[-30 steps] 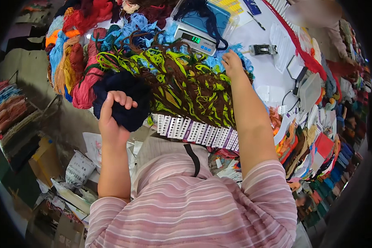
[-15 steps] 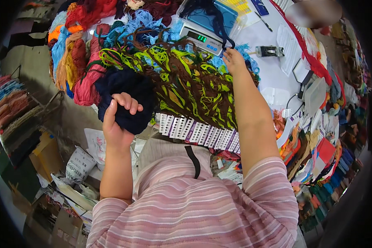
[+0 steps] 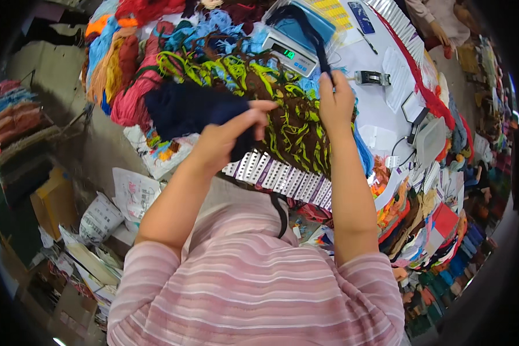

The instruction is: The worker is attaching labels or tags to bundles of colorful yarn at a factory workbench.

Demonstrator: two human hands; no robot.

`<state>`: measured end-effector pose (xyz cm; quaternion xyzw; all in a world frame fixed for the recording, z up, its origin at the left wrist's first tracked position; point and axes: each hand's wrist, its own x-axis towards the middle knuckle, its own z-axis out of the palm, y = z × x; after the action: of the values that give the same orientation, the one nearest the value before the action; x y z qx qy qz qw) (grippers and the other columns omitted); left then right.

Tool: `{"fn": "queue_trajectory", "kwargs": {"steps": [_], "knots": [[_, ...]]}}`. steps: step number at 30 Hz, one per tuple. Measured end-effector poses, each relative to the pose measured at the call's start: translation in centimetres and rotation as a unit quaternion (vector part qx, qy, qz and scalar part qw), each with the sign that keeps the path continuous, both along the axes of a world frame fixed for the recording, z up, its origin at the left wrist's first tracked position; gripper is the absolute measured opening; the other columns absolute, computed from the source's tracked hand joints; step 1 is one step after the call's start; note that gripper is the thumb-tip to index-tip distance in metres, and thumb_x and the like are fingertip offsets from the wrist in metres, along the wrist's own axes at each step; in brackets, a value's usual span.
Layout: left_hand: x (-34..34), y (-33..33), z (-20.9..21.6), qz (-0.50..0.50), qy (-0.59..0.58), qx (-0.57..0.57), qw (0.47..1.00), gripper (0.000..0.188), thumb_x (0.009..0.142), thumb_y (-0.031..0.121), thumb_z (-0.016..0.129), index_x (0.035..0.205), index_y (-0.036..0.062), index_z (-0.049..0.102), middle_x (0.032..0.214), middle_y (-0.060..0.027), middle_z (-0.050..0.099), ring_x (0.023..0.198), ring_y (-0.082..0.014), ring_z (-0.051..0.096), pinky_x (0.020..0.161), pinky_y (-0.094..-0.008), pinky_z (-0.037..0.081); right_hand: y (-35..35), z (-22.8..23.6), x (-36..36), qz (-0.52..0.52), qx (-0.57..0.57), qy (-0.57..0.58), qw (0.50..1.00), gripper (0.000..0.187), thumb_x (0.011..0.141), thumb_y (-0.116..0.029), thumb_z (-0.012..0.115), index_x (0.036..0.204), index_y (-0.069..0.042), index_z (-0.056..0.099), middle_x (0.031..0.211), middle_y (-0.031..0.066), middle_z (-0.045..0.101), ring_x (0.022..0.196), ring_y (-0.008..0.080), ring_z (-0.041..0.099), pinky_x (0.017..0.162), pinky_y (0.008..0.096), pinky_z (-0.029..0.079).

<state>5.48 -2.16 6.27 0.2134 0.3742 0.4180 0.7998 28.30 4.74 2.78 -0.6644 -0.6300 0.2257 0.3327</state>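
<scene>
My left hand (image 3: 228, 138) is closed on a dark navy yarn bundle (image 3: 193, 106), which hangs over the near left part of the yarn pile; its index finger points to the right. My right hand (image 3: 336, 104) grips the near end of a dark navy yarn strand (image 3: 305, 23). That strand arches back over the blue pan of a digital scale (image 3: 288, 55), whose display glows green. Below and between my hands lie brown and lime-green yarn skeins (image 3: 288, 130), spread across the table.
Pink yarn (image 3: 134, 98), light blue yarn (image 3: 216, 26) and red yarn (image 3: 147, 10) crowd the left side. Punched white cards (image 3: 277, 173) line the near edge. A black-and-clear device (image 3: 372, 78) and a pen (image 3: 368, 41) lie right of the scale. Another person's hand (image 3: 441, 34) shows far right.
My left hand has moved right and up, drawing the navy bundle with it. My right hand has turned and closed around the strand, lifting its end. The far person's hand has come into view.
</scene>
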Motion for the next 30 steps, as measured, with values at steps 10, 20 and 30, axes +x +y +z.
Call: {"fn": "queue_trajectory", "kwargs": {"steps": [10,20,30], "knots": [[3.1,-2.0,6.1,-0.007,-0.103,0.068,0.992,0.031,0.089,0.011,0.058,0.117,-0.0012,0.058,0.087,-0.0033,0.061,0.080,-0.0093,0.056,0.075,-0.0236,0.045,-12.1,14.1,-3.9,0.042,-0.267,0.318,0.909,0.013,0.087,-0.009,0.059,0.094,0.002,0.061,0.072,0.0037,0.063,0.064,0.0069,0.057,0.059,0.0213,0.045],[2.3,-4.2,9.1,-0.065,-0.082,0.173,0.979,0.062,0.080,0.006,0.065,0.134,-0.0058,0.038,0.087,-0.0032,0.058,0.080,-0.0120,0.056,0.078,-0.0262,0.044,-15.8,15.7,-4.2,0.026,-0.218,0.488,0.845,0.014,0.092,-0.009,0.049,0.093,0.002,0.057,0.079,0.0096,0.062,0.068,0.0153,0.059,0.064,0.0259,0.049],[1.7,-4.4,9.0,-0.114,-0.311,0.068,0.941,0.077,0.068,0.011,0.053,0.138,-0.0091,0.027,0.068,0.0002,0.041,0.059,-0.0099,0.048,0.062,-0.0289,0.045,-15.2,14.9,-2.6,0.033,-0.160,0.581,0.798,0.017,0.089,-0.017,0.050,0.085,-0.001,0.054,0.062,-0.0008,0.044,0.057,0.0104,0.045,0.063,0.0263,0.043]]}}
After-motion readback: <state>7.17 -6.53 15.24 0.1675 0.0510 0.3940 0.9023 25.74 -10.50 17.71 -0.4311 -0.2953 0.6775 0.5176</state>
